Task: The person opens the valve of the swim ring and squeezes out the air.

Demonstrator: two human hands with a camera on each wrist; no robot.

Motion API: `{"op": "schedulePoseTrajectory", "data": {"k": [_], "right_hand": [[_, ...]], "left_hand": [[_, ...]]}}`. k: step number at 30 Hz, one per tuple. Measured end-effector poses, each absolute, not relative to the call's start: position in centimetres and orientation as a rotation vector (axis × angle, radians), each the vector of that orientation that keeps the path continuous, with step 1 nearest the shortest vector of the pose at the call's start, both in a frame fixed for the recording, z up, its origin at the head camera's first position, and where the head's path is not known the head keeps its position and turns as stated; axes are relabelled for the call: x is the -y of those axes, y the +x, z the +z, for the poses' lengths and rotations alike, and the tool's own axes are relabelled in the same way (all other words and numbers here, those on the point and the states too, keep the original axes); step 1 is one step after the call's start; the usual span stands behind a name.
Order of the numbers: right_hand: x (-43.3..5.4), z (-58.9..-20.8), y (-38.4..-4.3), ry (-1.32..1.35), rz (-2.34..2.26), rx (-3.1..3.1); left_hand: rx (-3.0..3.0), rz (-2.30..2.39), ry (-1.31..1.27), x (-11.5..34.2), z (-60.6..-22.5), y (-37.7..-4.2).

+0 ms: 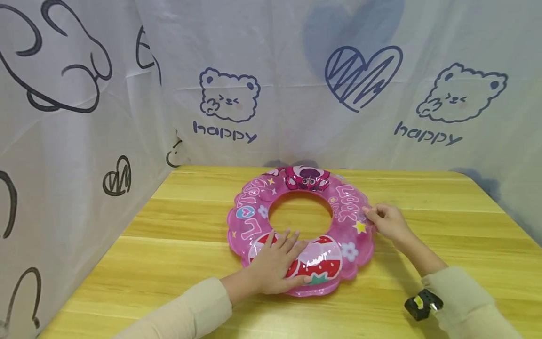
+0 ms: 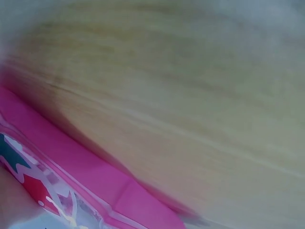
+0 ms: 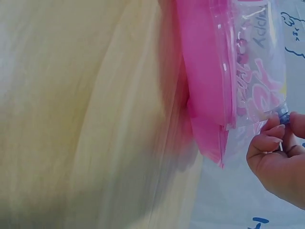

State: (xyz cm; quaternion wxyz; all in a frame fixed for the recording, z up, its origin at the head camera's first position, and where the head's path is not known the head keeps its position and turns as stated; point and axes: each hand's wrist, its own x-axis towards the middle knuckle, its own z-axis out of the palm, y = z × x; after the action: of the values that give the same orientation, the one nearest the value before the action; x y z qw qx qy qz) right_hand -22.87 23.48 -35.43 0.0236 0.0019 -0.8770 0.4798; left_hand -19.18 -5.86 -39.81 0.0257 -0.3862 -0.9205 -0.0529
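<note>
A pink inflated swim ring [image 1: 351, 249] lies flat on the table, printed with strawberries, flowers, lettering and a bear face. My left hand [image 1: 275, 263] rests on its near side, fingers spread over the strawberry print. At the ring's right side, my right hand [image 1: 387, 220] pinches the small clear air valve [image 3: 284, 114] between thumb and fingers. The right wrist view has the right hand [image 3: 279, 155] up close at the valve. In the left wrist view only the ring's pink edge [image 2: 86, 152] and a bit of the left hand [image 2: 16, 200] show.
The wooden table [image 1: 169, 254] extends around the ring. White cloth [image 1: 292, 94] with drawn bears and hearts hangs behind the table and along the left. A black strapped device [image 1: 423, 304] sits on the right wrist.
</note>
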Motion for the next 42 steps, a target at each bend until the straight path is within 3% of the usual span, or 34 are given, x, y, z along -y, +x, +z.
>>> {"op": "schedulePoseTrajectory", "data": {"k": [16,42], "right_hand": [[-22.6,-35.5,-22.8,-0.14,1.481,2.659],[-22.4,-36.1,-22.9,-0.278,1.942,2.448]], "left_hand": [[2.861,-0.236,-1.167,6.0,-39.8,-19.0],[2.884,-0.267,-1.158,5.9,-40.2,-19.0]]}}
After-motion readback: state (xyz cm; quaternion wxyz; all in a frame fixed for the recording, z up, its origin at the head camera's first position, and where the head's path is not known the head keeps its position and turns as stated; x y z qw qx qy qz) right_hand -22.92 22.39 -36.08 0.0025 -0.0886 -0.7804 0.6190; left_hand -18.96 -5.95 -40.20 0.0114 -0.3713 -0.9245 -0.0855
